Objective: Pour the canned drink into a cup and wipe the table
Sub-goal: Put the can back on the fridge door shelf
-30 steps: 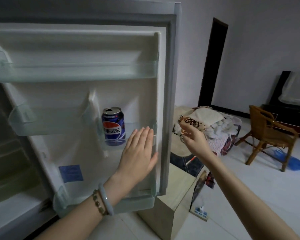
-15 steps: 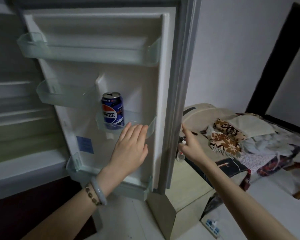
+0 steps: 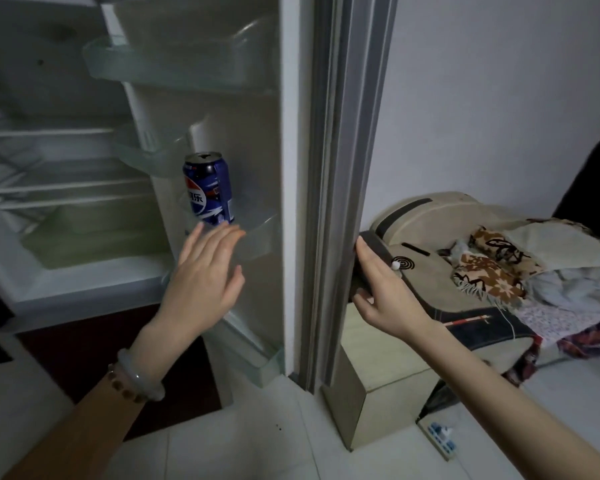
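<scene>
**Q:** Fingers (image 3: 219,237) of the left hand (image 3: 205,275): status?

**A:** Straight, slightly spread, holding nothing. The tips are at the clear front rail of the door shelf (image 3: 262,233); whether they touch it cannot be told. The Pepsi can (image 3: 208,188) stands upright just beyond and above the fingertips, behind that rail, not gripped.

**Q:** Right hand (image 3: 385,292)?

**A:** Thumb on top, fingers curled round what appears to be a dark handle (image 3: 374,249) on the outer side of the fridge door (image 3: 291,133), to the right of the left fingers.

**Q:** Likely faults from here?

**A:** Three.
1. Rail strike: the can must rise clear of the rail before it comes toward the fingers. A straight pull would probably catch its base and tip it.
2. Door swing: if the right hand lets the door move during the reach, the can shifts away from the fingertips and the grasp may land off-centre.
3. Spill: the lid shows a dark mark by the tab, and whether it is open cannot be told. If it is, any tilt would likely spill the drink.

No cup or table is in view.
</scene>
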Demonstrator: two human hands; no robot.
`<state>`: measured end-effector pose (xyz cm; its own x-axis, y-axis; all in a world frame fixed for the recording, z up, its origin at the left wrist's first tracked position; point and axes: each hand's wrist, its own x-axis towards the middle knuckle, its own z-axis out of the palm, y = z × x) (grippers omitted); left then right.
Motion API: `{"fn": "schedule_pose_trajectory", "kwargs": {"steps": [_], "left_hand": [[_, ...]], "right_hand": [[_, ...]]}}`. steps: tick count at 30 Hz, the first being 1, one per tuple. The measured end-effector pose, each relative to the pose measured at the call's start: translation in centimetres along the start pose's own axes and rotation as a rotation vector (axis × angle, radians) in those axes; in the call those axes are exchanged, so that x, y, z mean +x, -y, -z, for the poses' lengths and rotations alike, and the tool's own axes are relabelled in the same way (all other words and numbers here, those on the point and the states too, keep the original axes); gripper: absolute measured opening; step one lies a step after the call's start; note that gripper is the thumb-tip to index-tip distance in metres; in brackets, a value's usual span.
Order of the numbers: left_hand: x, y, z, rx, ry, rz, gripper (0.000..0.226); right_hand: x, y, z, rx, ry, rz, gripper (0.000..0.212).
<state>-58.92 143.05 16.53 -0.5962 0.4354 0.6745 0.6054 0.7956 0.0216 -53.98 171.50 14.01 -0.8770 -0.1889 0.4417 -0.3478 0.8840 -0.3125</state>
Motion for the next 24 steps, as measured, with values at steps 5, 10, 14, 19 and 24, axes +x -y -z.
{"fn": "schedule_pose_trajectory", "kwargs": {"steps": [5,10,14,19,24], "left_hand": [[-3.4,1.3,2.3,-0.001,-0.042,0.128,0.051],[-7.5,-0.2,4.1,0.010,-0.161,0.128,0.053],[-10.4,-1.2,5.1,0.079,-0.188,-0.011,0.044],[-13.0,-0.4,7.2,0.113,-0.196,0.073,0.043],[-16.1,1.8,9.1,0.217,-0.181,0.148,0.043]], "right_hand": [[-1.7,3.3,-0.6,-0.081,0.049,0.183,0.081],[-2.2,6.4,-2.0,-0.037,0.071,0.392,0.083],[-1.3,8.9,-3.9,0.006,0.106,0.574,0.082],[1.1,12.7,-7.0,-0.007,0.139,0.786,0.082],[4.0,17.7,-10.6,0.017,0.150,0.883,0.084]]}}
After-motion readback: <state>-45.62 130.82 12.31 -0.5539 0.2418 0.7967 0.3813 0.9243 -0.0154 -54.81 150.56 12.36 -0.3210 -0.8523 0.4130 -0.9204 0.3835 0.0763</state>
